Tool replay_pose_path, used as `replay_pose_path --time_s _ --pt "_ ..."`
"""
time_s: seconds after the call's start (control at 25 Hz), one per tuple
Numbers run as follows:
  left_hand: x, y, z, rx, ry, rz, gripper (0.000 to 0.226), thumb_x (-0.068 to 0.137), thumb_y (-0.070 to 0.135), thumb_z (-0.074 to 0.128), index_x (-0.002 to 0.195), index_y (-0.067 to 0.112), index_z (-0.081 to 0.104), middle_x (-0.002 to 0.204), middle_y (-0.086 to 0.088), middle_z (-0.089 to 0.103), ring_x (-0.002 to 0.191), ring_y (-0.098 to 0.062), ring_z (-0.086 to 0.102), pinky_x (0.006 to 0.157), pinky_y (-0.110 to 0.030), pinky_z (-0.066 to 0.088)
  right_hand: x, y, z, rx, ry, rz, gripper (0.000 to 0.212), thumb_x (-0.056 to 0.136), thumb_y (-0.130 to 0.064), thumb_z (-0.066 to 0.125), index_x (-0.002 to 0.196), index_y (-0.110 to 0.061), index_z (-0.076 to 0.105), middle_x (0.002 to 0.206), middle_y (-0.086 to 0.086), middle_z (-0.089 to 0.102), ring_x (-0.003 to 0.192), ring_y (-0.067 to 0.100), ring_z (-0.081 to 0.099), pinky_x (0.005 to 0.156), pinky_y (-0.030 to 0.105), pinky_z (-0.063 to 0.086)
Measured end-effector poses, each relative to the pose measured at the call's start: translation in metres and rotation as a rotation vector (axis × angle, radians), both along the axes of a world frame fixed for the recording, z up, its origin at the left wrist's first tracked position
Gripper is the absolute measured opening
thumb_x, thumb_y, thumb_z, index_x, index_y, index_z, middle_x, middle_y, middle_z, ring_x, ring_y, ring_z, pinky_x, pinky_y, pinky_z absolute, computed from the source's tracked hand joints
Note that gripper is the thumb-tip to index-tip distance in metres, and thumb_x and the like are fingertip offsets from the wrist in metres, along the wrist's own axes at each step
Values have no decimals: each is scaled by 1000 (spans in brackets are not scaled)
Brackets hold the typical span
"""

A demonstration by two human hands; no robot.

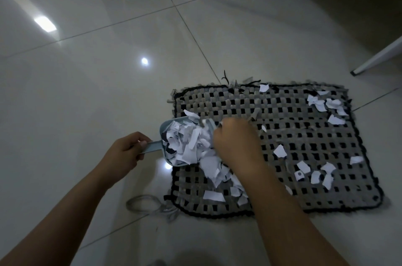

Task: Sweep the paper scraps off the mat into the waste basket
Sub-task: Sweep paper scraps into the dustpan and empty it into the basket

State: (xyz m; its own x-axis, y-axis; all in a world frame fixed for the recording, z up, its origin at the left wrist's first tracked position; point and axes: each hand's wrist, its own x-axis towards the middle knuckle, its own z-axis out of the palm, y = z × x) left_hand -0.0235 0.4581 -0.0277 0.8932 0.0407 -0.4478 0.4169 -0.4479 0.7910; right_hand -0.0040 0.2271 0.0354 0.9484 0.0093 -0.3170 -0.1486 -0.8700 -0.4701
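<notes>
Left hand (pixel 124 152) clamped on dustpan (pixel 171 143) handle, right hand (pixel 236 142) curled into paper scraps (pixel 191 143), grip unclear: keep pan lip flat on mat (pixel 304 156), rake slowly.

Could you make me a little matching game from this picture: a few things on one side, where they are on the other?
Things:
1. dustpan
2. woven mat
3. right hand
4. grey cord loop

Places:
A. on the bare floor tiles, near the mat's near left corner
B. pushing scraps at the pan's mouth
C. flat on the floor, scattered with paper scraps
D. held by its handle in the left hand

Pairs: 1-D, 2-C, 3-B, 4-A
</notes>
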Motion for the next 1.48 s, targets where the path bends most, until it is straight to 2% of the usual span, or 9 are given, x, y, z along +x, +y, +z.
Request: replay_pose_path --time_s 0.24,0.4,0.64,0.76,0.88,0.96,1.08,1.2,1.48 --pt "-7 4 -2 -4 -8 -22 25 94 9 43 78 16 61 59 -8 47 55 -20 36 54 -27 31 -1 13 8 76 -31 20 46 91 -9 43 49 -15 25 50 2 29 42 15 25 42 26 17" --pt "-10 2 -2 4 -6 -75 26 94 9 42 77 18 60 59 -8 47 53 -18 37 53 -26 31 -15 -26 16 72 -100 -250 47 93 -13 46 49 -14 29 49 2 33 42 13 29 42 23 20" --pt "-11 -5 -2 25 -6 -171 27 95 11 42 78 21 60 60 -7 48 56 -20 39 56 -29 33 -65 -91 15 9 10 -574 42 88 -12 49 49 -15 35 50 2 37 45 14 32 47 21 28" --pt "-13 -12 -1 58 -21 -206 26 95 11 41 78 20 60 60 -7 49 54 -20 40 56 -28 34 -83 -105 13 -44 -81 -695 47 87 -3 51 47 -9 27 47 7 31 43 16 25 46 25 19" --pt "-14 -15 -1 73 -30 -223 25 95 11 41 80 18 60 60 -7 49 53 -20 39 56 -28 33 -93 -112 6 -77 -54 -776 33 89 -6 50 58 1 41 49 8 35 46 20 33 46 25 19" --pt "-15 -16 -1 86 -33 -227 24 95 12 41 80 17 60 60 -6 49 53 -20 39 56 -28 33 -96 -109 0 -97 -37 -779 34 91 -9 49 59 -3 42 51 6 36 51 24 41 45 23 20" --pt "-19 -17 -3 110 -38 -228 24 94 12 42 79 19 60 59 -4 50 51 -19 39 55 -28 33 -92 -90 -7 -91 -35 -731 38 93 -11 46 56 -6 39 52 3 36 47 16 35 45 22 20" --pt "-22 -19 -4 131 -43 -220 24 94 13 42 80 21 60 58 -3 50 49 -16 39 55 -28 33 -85 -67 -14 -67 -39 -653 37 93 -12 44 58 -7 36 54 3 37 51 20 40 44 23 20" --pt "-30 -29 -3 187 -89 -216 20 94 14 43 86 15 61 57 -2 52 49 -15 42 53 -30 34 -56 -31 -14 4 -87 -514 50 93 -12 45 50 -18 20 50 0 27 43 9 23 41 23 15"
